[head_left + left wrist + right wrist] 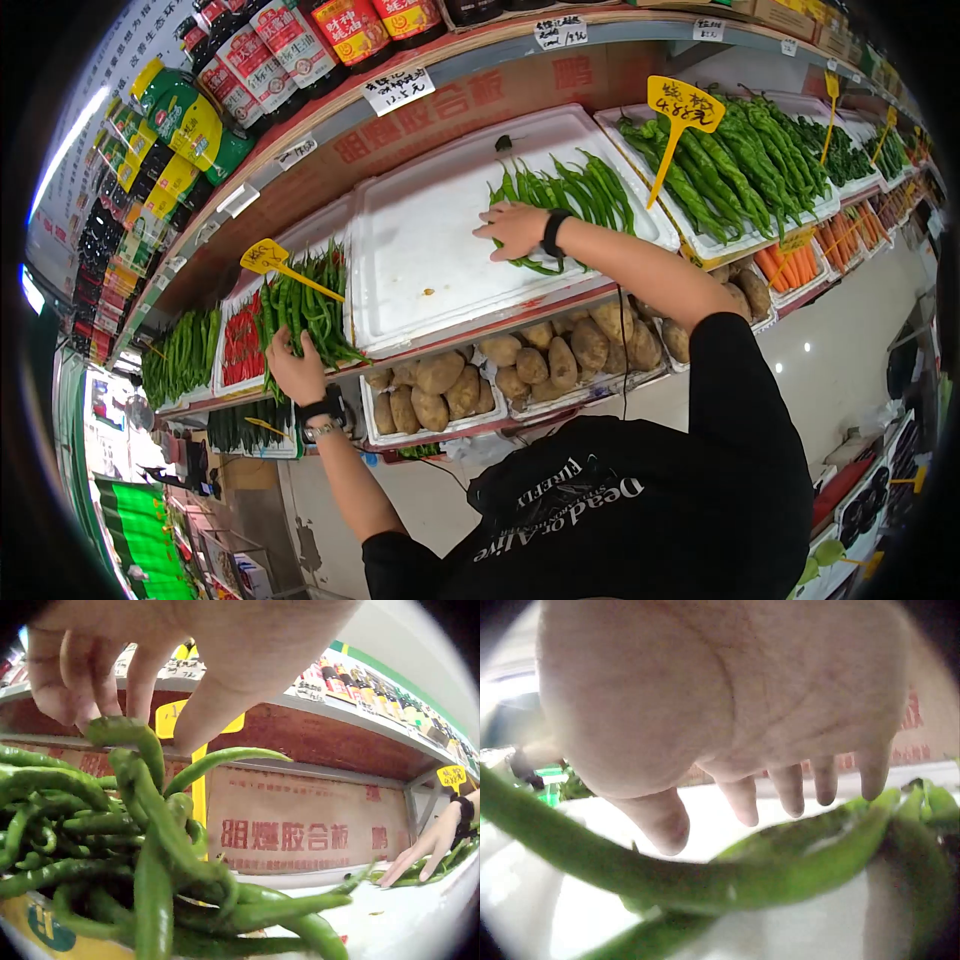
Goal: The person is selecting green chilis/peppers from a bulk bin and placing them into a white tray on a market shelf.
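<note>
My left hand is over a heap of long green chili peppers at the left of the shelf. In the left wrist view its fingers reach down behind a curved pepper on top, with the thumb spread apart. My right hand lies over the left end of a row of green chili peppers in the large white foam tray. From the right wrist its palm faces down, fingers spread and fairly straight, tips close over the peppers; one long pepper crosses beneath the thumb.
Red chilies adjoin the left heap. Right of the tray lie larger green peppers with a yellow price sign; another sign stands at left. Potatoes fill lower boxes. Sauce bottles line the shelf above.
</note>
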Action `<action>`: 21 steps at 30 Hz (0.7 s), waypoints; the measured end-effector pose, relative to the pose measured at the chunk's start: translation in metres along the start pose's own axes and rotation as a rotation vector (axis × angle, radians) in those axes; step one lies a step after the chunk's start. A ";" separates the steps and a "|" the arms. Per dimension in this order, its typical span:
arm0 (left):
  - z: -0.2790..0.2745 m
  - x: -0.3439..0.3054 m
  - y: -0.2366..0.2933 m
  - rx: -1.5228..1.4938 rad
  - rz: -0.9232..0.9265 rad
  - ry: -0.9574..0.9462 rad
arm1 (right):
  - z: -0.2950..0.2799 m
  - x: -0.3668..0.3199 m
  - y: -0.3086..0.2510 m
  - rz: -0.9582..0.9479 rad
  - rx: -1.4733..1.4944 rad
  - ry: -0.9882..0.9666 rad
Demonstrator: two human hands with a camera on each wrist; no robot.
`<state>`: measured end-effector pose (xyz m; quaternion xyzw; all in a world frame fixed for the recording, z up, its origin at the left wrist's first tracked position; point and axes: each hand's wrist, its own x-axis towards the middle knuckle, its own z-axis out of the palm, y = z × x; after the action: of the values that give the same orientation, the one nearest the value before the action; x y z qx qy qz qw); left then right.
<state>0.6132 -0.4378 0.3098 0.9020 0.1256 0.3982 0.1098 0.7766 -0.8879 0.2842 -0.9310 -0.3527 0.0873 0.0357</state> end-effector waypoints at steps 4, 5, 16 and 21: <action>-0.026 -0.040 0.056 -0.079 0.237 0.112 | 0.012 0.013 0.011 0.113 -0.085 -0.111; -0.028 -0.052 0.071 -0.159 0.264 0.041 | 0.010 0.012 0.014 0.142 -0.101 -0.138; 0.025 -0.117 0.118 -0.389 0.392 -0.345 | 0.001 -0.033 0.050 0.274 -0.042 -0.162; 0.034 -0.121 0.114 -0.383 0.390 -0.268 | 0.006 -0.038 0.069 0.245 -0.024 -0.104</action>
<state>0.5759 -0.5867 0.2380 0.9165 -0.1427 0.3057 0.2148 0.7924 -0.9646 0.2744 -0.9616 -0.2389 0.1348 -0.0047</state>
